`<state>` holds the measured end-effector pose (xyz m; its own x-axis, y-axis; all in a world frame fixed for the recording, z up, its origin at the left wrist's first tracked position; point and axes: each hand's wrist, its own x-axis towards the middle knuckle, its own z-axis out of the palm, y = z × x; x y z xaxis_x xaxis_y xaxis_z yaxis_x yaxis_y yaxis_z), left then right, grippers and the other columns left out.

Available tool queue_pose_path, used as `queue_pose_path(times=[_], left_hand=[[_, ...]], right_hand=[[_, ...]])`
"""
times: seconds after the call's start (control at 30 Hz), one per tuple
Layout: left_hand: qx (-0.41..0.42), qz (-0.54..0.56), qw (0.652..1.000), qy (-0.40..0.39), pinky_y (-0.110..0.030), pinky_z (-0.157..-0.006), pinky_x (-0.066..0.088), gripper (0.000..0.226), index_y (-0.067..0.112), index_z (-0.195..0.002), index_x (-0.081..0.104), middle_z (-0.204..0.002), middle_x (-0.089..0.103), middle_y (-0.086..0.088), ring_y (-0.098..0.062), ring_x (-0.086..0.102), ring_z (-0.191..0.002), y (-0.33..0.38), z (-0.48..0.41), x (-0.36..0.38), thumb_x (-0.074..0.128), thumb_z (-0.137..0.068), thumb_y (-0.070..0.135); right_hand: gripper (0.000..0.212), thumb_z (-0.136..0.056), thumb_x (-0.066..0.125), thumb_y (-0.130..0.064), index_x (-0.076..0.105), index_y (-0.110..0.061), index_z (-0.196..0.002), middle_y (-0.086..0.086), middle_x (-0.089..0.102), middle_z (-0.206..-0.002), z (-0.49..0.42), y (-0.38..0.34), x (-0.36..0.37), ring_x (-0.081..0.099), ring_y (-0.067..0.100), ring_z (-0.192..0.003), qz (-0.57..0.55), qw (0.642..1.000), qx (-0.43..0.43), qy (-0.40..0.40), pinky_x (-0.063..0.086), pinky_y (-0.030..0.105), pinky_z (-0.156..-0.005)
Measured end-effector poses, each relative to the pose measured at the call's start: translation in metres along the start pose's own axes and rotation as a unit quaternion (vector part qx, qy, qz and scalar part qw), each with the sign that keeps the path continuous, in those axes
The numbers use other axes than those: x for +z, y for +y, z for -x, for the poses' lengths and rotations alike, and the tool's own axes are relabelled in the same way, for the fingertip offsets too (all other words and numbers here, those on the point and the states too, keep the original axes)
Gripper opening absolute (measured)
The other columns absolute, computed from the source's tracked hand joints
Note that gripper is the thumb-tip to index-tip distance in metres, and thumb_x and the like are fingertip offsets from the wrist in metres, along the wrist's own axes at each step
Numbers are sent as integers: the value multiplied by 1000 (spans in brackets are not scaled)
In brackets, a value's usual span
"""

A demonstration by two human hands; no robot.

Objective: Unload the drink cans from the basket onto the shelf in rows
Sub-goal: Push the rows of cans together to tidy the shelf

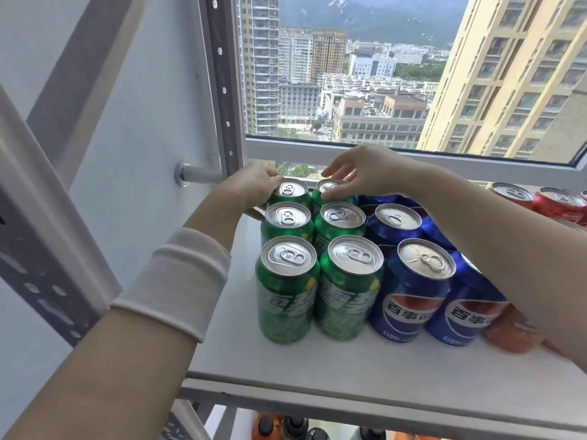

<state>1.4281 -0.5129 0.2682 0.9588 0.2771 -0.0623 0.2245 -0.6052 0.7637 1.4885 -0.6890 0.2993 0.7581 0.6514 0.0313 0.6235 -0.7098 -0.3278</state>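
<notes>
My left hand (254,187) grips a green aluminium can (290,191), right hand (360,173) pinches its green twin (330,186) alongside (lightly!), so I'd square both up.

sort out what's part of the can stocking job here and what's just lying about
Job: left hand gripping the back left green can; right hand on the back right green can; other green cans, blue cans, red cans, orange can; shelf.
Just about: bottles on the level below; metal rod on the wall; window frame.
</notes>
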Motion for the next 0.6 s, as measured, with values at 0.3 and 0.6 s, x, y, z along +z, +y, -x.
queue_pose_path(times=[0.3, 0.6], left_hand=[[151, -125, 979, -54, -27, -90, 40, 48, 17, -139, 37, -141, 46, -8, -23, 52, -117, 40, 2, 9, 44, -95, 35], [237, -311, 908, -150, -25, -105, 28, 60, 15, -140, 37, -146, 40, -2, -19, 40, -131, 92, -14, 61, 56, -88, 39]], right_hand=[[47, -85, 61, -33, 52, -10, -125, 8, 55, -131, 40, 52, -35, 52, 23, -119, 29, 997, 53, 48, 35, 23, -93], [56, -77, 72, -34, 56, -16, -127, 2, 57, -131, 45, 87, -38, 53, 19, -119, 84, 991, 103, -8, 35, 24, -92]])
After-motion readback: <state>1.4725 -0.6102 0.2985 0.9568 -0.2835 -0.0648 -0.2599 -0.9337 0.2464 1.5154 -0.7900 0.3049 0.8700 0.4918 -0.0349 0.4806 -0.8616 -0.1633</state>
